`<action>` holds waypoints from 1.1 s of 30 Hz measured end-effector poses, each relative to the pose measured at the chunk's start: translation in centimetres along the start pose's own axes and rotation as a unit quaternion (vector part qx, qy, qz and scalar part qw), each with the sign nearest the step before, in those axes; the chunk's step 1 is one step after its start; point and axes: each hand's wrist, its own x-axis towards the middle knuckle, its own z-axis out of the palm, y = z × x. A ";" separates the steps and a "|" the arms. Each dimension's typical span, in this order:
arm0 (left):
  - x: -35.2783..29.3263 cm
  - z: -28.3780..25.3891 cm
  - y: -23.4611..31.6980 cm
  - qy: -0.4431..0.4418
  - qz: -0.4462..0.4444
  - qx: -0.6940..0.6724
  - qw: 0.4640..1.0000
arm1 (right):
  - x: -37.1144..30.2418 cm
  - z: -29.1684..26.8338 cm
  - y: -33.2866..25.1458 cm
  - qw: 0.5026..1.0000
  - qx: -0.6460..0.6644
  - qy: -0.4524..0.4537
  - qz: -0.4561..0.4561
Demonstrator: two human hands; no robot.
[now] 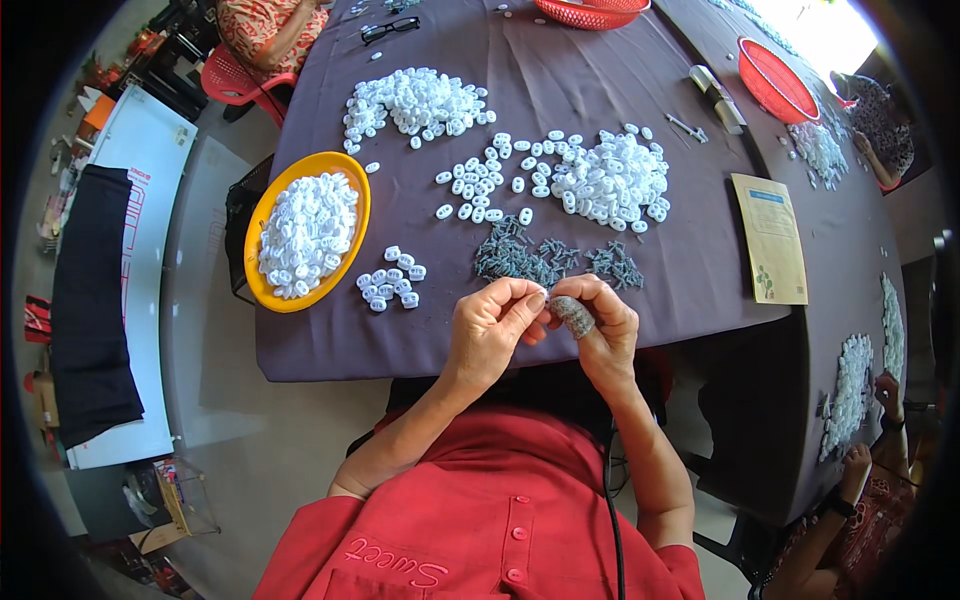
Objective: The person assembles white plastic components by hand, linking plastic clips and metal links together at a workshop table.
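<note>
Close together at the table's front edge, my left hand and my right hand are both closed in a pinch, fingertips almost touching. What they pinch is mostly hidden; a speck of white shows between them. A grey-brown wrap covers my right thumb. Just beyond my fingers lies a heap of small grey screw-like pieces. Behind it spreads a pile of small white oval pieces with two holes. A small group of white pieces lies left of my left hand.
At the table's left edge, a yellow oval basket holds many white pieces. Another white pile lies farther back. Red baskets, eyeglasses and a brown envelope are on the cloth. Other people sit around, one person's hand at lower right.
</note>
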 end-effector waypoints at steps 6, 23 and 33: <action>0.0 -0.1 0.2 -0.001 -0.008 0.016 1.000 | 0.0 0.0 0.1 1.000 -0.014 0.000 -0.002; 0.3 0.1 -0.3 -0.003 0.055 0.155 0.986 | 0.3 -0.8 0.7 0.980 -0.183 -0.018 -0.070; 0.8 -0.4 -0.6 0.003 -0.033 0.045 0.998 | 0.1 -0.2 1.1 0.992 -0.121 -0.010 -0.029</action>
